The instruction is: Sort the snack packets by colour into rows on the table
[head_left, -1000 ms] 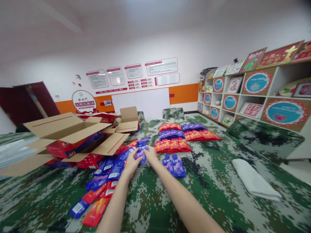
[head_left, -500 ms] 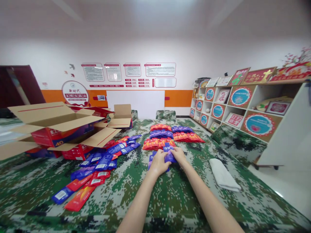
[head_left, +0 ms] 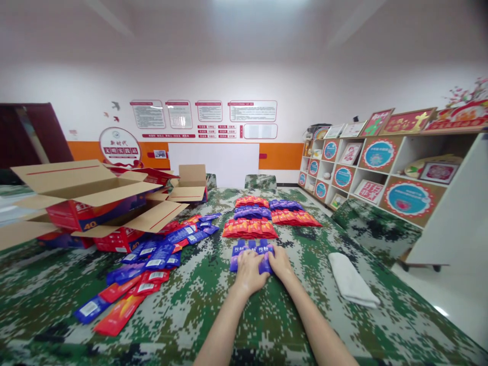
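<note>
Packets [head_left: 237, 257], three purple ones side by side, lie in a short row on the camouflage tablecloth [head_left: 312, 264] in the single head view, and that row is what I place everything by. The person's left hand [head_left: 249, 269] lies palm down over the row's middle, thumb standing apart toward the right; its fingers are on the packets, though from here I cannot tell whether they grip or only press. The right hand [head_left: 281, 262] bends its fingers in at the row's right end, touching the packet there; whether they pinch it I cannot make out either.

Just beyond the row sits a tight red line [head_left: 249, 229] of overlapping packets; behind that come a purple bundle [head_left: 251, 211] and a farther red bundle [head_left: 252, 201]. Beyond the row and to its right are a second purple bundle [head_left: 285, 205] and, nearer, a second red line [head_left: 295, 218].

Left of the row, a loose heap [head_left: 162, 253] of red and purple packets sprawls, many with barcodes up. Past that heap, farther left of the row, open cartons [head_left: 76, 218] spread their flaps. A folded white cloth [head_left: 353, 279] lies well to the row's right. Far beyond the row, a white panel [head_left: 213, 165] stands along the wall, and a shelf unit [head_left: 450, 203] fills the far right.
</note>
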`<state>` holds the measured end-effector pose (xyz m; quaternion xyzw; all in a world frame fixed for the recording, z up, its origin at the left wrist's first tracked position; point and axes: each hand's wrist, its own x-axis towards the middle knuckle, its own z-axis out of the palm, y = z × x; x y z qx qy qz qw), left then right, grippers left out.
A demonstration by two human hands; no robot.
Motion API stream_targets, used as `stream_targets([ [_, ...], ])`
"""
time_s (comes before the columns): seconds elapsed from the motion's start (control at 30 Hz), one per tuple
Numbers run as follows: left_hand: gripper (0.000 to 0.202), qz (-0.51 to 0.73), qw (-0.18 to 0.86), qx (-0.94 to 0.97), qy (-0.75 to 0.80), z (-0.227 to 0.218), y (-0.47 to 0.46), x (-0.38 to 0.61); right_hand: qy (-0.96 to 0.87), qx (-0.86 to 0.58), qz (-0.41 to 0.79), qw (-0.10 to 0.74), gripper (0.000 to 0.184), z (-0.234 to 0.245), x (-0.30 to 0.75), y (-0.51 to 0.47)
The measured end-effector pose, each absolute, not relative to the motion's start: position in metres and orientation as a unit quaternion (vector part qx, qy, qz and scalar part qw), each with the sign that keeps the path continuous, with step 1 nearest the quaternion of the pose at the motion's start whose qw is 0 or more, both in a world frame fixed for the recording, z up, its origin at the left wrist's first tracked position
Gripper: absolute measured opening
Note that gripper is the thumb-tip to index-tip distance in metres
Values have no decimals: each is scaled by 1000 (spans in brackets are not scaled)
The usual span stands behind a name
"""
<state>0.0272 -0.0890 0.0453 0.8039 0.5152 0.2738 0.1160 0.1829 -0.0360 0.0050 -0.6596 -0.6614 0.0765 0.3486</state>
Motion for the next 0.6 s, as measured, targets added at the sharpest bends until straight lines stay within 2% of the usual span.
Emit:
stream_targets([
  [0.23, 48, 278, 91, 810, 509, 36, -86, 27, -671, -685, 12, 283, 34, 3, 182, -38],
  [0.37, 50, 271, 74, 820, 498, 35, -86, 27, -673, -676, -11, 300, 38, 0, 184, -37],
  [0.5, 54, 264, 51, 846, 460, 38, -91, 26, -736, -573, -12, 361, 48, 0, 185, -35],
  [0.6, 54, 245, 46, 872, 421, 36, -94, 23, -810, -484, 38, 329, 47, 2, 185, -35],
])
